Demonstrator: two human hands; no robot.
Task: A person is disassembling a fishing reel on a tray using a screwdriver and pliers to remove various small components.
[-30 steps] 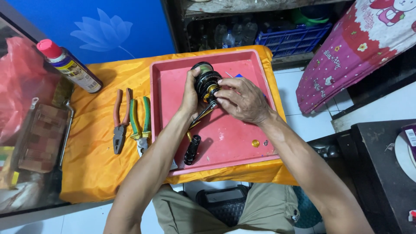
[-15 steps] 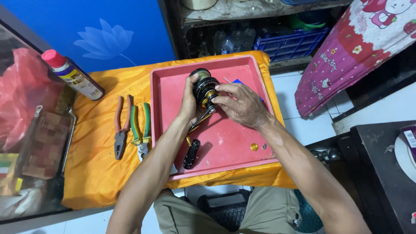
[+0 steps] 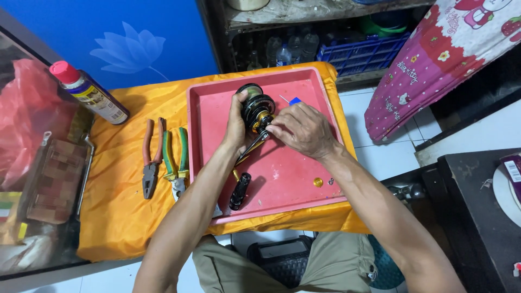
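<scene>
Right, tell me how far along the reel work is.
Done, by the look of it: a small gold part and a tiny screw lie loose on the red tray. In hand: the left hand holds the fishing reel while the right hand works at its side. Left: both pliers lie untouched on the orange cloth.

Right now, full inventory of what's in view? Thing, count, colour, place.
fishing reel: 1, black and gold, held over the tray
tray: 1, red, on the cloth
crank handle: 1, black, tray's near left
small round part: 1, gold, tray's near right
pliers: 1, orange grips, cloth left of tray
cutters: 1, green grips, beside the pliers
spray can: 1, red cap, cloth's far left
cloth: 1, orange, over the table
crate: 1, blue, shelf behind
left hand: gripping the reel
right hand: fingers at the reel's side
</scene>
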